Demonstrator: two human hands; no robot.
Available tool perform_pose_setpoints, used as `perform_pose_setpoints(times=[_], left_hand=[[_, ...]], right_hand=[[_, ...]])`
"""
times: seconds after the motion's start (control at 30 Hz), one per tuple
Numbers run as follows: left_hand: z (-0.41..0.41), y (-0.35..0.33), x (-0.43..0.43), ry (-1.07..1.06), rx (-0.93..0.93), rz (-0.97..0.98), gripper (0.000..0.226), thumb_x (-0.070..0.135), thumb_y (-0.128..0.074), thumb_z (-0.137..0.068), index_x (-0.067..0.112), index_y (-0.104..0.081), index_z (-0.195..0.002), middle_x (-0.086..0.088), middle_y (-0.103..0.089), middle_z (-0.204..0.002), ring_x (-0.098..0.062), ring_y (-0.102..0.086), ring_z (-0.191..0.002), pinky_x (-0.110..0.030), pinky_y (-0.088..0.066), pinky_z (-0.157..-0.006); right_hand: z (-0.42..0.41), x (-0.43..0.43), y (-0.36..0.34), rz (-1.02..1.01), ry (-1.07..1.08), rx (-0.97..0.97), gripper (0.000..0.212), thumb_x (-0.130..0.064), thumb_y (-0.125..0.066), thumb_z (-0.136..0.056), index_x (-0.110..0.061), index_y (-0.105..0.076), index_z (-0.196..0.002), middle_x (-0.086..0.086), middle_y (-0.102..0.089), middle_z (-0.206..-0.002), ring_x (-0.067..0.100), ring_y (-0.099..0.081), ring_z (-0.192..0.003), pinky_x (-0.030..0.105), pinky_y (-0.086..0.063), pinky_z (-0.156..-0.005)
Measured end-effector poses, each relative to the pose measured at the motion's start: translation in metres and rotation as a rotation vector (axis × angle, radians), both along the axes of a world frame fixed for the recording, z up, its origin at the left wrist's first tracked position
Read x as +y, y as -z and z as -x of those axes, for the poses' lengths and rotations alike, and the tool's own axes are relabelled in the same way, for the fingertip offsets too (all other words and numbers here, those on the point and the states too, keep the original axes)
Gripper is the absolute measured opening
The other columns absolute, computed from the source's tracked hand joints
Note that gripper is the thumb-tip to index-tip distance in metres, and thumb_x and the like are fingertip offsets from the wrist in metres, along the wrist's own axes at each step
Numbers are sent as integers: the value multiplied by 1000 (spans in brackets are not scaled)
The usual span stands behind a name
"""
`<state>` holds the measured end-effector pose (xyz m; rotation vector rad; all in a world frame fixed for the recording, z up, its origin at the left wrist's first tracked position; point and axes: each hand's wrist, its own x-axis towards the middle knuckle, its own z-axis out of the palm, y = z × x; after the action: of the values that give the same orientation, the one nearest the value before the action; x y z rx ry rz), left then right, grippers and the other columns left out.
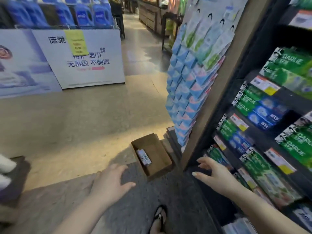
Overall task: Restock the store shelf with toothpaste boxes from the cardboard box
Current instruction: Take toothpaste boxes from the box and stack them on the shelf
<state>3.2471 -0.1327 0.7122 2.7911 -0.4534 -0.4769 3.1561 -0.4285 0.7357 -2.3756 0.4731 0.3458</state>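
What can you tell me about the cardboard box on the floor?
The cardboard box is a plain brown, open-topped oblong carton sitting flat on the floor by the foot of the shelf. It is nearly empty: a few pale toothpaste boxes lie along its left wall, the rest bare bottom. The left hand and right hand are both apart from it.

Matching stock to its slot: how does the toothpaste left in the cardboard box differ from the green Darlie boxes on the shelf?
Colour: the toothpaste is pale with dark print; the Darlie boxes are green.
Pose: the toothpaste lies flat along the left wall of the cardboard box; the Darlie boxes sit stacked in rows on the shelf.
Number: little toothpaste is left; the Darlie boxes are many.
Both are long, narrow cartons.
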Motion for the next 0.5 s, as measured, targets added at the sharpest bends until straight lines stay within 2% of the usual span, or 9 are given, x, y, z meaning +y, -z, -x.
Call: perform_pose_setpoints(times=[0.2, 0.3, 0.5], left_hand=[[-115, 29, -8, 23, 6, -115, 58, 59, -52, -80, 34, -42, -131, 10, -47, -135, -12, -44, -125, -38, -33, -104], [-184, 51, -27, 54, 80, -144, 58, 59, -54, -78, 34, -43, -130, 11, -47, -134, -11, -45, -125, -36, -32, -106], [-317, 98, -80, 216, 181, -247, 58, 56, -54, -79, 28, -44, -130, 5, -49, -132, -17, -46, -123, -32, -35, -102]], right_hand=[[-115, -11, 59, -110, 36, 36, 53, -45, -62, -81, -25, -45, -127, -3, -55, -120, 9, -48, -112, 21, -40, -87], [-183, -19, 90, -188, 70, 87, 54, -44, -64, -80, -24, -46, -127, -9, -52, -110, 6, -48, -103, 22, -42, -88], [-303, -50, 143, -202, 69, 214, 57, -48, -64, -77, -27, -46, -127, -10, -55, -117, 8, -53, -106, 29, -48, -90]])
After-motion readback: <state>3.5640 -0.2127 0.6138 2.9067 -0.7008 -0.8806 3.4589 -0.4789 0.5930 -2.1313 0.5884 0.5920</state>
